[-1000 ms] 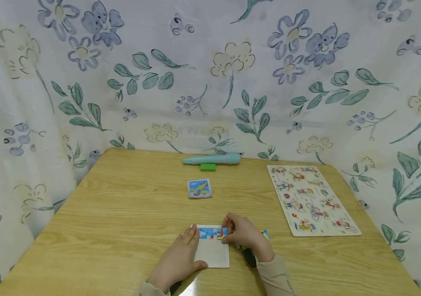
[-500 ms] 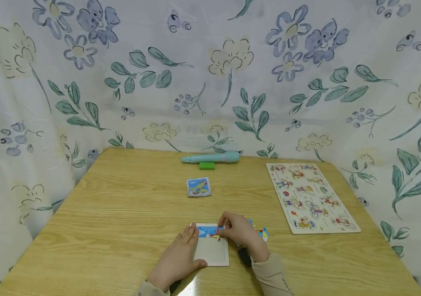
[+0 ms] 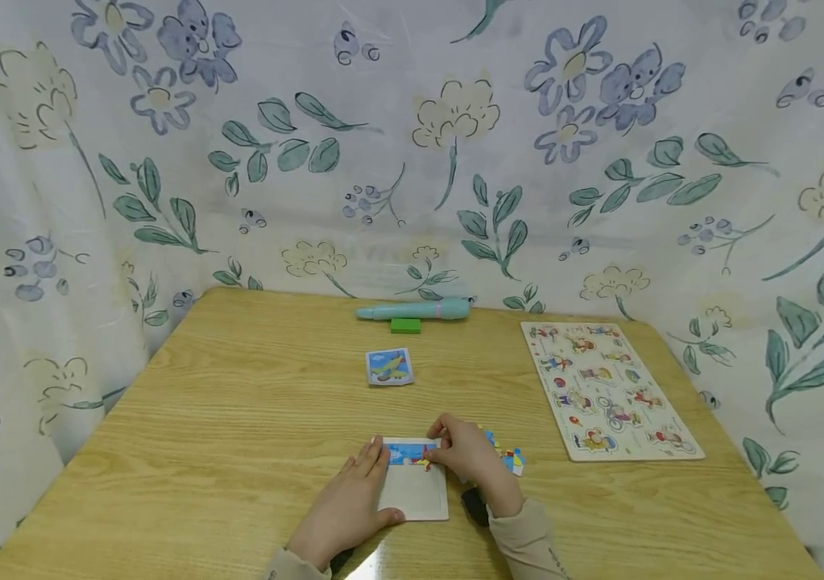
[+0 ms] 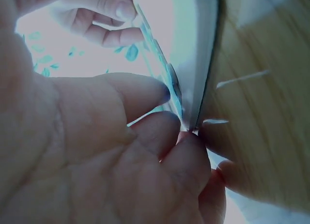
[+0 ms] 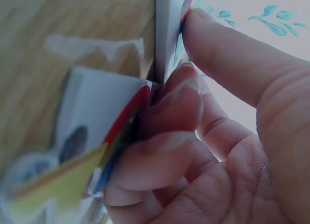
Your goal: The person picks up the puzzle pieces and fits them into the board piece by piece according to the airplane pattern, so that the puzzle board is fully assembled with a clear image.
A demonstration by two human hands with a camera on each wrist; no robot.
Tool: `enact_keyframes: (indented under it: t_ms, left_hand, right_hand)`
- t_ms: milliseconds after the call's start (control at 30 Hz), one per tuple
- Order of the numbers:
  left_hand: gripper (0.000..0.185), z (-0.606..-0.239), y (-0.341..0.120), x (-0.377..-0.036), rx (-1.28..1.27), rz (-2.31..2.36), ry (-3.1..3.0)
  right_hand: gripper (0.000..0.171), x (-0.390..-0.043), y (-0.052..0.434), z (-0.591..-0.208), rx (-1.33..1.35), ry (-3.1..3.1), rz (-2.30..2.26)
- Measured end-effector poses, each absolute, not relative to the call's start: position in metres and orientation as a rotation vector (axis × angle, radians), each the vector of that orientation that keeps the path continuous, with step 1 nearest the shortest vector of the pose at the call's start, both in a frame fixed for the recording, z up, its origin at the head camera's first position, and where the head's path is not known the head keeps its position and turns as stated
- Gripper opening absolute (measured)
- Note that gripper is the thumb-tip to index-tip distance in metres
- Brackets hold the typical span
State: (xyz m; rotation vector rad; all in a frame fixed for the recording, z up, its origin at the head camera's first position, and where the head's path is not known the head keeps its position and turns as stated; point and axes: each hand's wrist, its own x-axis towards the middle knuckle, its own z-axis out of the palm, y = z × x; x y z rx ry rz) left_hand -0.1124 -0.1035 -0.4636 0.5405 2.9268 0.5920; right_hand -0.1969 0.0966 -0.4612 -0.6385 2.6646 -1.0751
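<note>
A small white puzzle tray [image 3: 415, 495] lies on the table, with a strip of joined blue puzzle pieces [image 3: 400, 453] along its far edge. My left hand [image 3: 346, 503] rests along the tray's left side, fingers extended and thumb near the front edge. At the far right corner, my right hand [image 3: 471, 457] pinches a red and yellow puzzle piece [image 3: 426, 461] at the end of the strip. In the right wrist view, the thumb [image 5: 223, 49] presses at the tray's rim, while the curled fingers lie beside loose pieces [image 5: 63, 185].
Loose puzzle pieces [image 3: 515, 461] lie right of the tray, partly behind the right hand. An airplane picture card [image 3: 390, 366] sits beyond it. Farther back are a green block [image 3: 405, 326] and a teal pen-shaped object [image 3: 415, 310]. A figure puzzle board [image 3: 607, 395] lies at right.
The right hand has shifted slightly left along the strip, bringing the red and yellow piece with it, and now stays nearly still. The left hand keeps its place on the tray.
</note>
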Motion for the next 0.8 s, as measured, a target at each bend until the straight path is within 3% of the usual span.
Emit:
enact_keyframes:
  t_ms: [267, 567, 800]
  left_hand:
    - [0.089, -0.466, -0.103, -0.113, 0.534, 0.614, 2.914]
    - [0.087, -0.463, -0.108, -0.114, 0.545, 0.642, 2.916]
    - [0.09, -0.466, -0.109, -0.116, 0.546, 0.65, 2.902]
  right_hand:
    - [0.015, -0.205, 0.123, -0.457, -0.49, 2.462, -1.367]
    - [0.011, -0.214, 0.158, -0.455, -0.224, 2.748, -1.236]
    - [0.025, -0.213, 0.157, -0.455, -0.268, 2.781, -1.121]
